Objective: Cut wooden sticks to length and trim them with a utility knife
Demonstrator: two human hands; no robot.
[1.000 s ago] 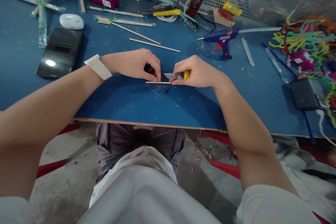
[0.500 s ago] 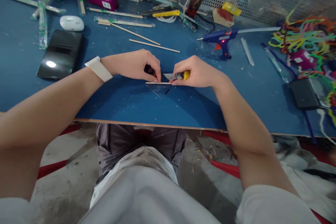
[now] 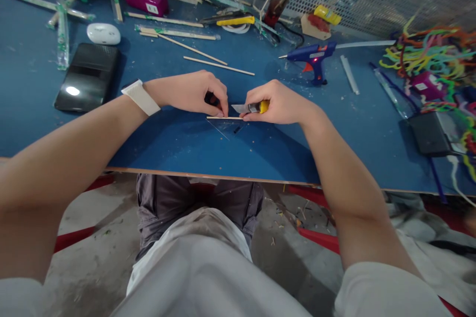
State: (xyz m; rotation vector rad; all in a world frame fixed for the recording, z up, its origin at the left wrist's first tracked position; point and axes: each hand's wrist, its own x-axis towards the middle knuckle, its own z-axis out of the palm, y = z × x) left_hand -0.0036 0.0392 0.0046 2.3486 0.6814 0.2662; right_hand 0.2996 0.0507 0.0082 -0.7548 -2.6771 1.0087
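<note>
Near the front edge of the tabletop (image 3: 178, 153), one short stick (image 3: 234, 118) is pinched by the left hand (image 3: 208, 93) and touched by the right hand (image 3: 277, 103), in which one yellow cutter (image 3: 254, 107) is gripped. One clear triangle (image 3: 227, 128) is laid alongside, one glue gun (image 3: 316, 55) farther back.

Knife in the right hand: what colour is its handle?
The knife handle shows yellow behind a dark front part, in the head view.

Dim light casts soft shadows and glares off the black device (image 3: 89, 72); picture edges blur.
</note>
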